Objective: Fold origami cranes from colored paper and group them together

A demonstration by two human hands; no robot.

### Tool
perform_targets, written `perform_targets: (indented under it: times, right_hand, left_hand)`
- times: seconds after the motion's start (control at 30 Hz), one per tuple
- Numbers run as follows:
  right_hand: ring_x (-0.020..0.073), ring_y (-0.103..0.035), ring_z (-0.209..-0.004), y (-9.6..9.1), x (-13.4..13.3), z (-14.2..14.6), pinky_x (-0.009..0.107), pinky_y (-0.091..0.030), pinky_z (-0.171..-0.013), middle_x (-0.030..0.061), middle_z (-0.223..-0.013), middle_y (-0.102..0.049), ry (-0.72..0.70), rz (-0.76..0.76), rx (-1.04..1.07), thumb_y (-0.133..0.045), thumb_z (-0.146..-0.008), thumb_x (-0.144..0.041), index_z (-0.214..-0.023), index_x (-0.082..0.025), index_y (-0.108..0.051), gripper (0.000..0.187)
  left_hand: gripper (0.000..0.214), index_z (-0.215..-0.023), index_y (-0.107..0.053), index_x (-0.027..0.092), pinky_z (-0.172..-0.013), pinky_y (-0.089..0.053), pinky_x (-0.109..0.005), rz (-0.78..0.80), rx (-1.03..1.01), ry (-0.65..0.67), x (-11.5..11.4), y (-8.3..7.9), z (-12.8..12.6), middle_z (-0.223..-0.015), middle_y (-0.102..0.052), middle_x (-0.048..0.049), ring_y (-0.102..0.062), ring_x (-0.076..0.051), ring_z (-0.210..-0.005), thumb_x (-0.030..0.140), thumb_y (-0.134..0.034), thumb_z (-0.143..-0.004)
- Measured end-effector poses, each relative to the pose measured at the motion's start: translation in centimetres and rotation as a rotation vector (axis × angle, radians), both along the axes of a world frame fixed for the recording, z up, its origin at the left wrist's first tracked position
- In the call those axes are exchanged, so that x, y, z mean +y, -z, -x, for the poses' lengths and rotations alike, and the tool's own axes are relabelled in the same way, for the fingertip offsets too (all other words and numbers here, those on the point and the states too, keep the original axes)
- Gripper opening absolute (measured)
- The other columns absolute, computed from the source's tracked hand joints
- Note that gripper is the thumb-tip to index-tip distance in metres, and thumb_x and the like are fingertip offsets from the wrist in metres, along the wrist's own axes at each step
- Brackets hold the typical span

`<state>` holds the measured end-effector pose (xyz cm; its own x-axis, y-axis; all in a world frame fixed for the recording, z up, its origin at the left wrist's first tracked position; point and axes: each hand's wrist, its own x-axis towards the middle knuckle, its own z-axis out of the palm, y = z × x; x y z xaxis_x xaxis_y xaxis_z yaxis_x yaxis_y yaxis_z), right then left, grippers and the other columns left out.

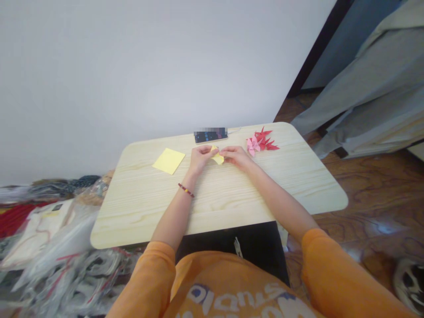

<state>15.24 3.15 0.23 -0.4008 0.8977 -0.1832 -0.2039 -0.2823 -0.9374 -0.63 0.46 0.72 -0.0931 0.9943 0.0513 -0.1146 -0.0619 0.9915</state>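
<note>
Work item: folded yellow paper [217,155], a small piece with several creases, held above the bench [218,212] at the 12 o'clock side of the bench centre. Its exact fold form is partly hidden by the hands.

Left hand: left hand [199,159] at 11 o'clock from the bench centre, palm down. Its left fingers [206,152] are closed narrow on the left side of the folded yellow paper.

Right hand: right hand [235,158] at 12 to 1 o'clock, palm down. Its right fingers [228,152] are closed narrow on the right side of the same piece. The two hands are nearly touching, with the paper between them.

Left wrist: a beaded bracelet [186,190] in dark red and yellow encircles it.

Loose sheet: flat yellow paper square [168,160] lies at 10 o'clock, just beside the left hand, apart from it.

Far edge: a smartphone [210,135] lies flat at 12 o'clock, behind the hands, partly masked by pixelation.

Finished pieces: red paper cranes [263,139] and a pink paper crane [252,145] lie in a cluster at 1 o'clock, touching one another, near the right hand.

Operator: orange sleeves [149,282] cover both upper arms.
</note>
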Motion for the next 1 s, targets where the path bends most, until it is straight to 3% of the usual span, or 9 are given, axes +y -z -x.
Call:
perform_targets:
  times: [0.43, 1.0]
  right_hand:
    - [0.0123, -0.060, -0.065, 0.13, -0.03, -0.05, 0.026, -0.049, -0.062, 0.0016, -0.068, -0.067, 0.017, -0.037, -0.038, -0.086, -0.046, -0.034, -0.064, -0.016, -0.069, 0.030]
    - [0.0112, -0.059, -0.061, 0.10, -0.09, 0.02, 0.024, -0.045, -0.058, 0.0004, -0.066, -0.067, 0.041, -0.076, -0.097, -0.084, -0.045, -0.031, -0.067, -0.015, -0.066, 0.032]
  left_hand:
    - [0.035, -0.073, -0.073, 0.014, -0.068, -0.051, -0.031, -0.015, 0.022, -0.074, 0.19, 0.28, -0.05, -0.077, -0.072, -0.0084, -0.066, -0.018, -0.069, 0.042, -0.083, -0.055]
    - [0.036, -0.073, -0.074, 0.015, -0.067, -0.049, -0.027, 0.030, -0.006, -0.014, 0.18, 0.37, 0.11, -0.075, -0.073, -0.0059, -0.064, -0.015, -0.065, 0.042, -0.084, -0.052]
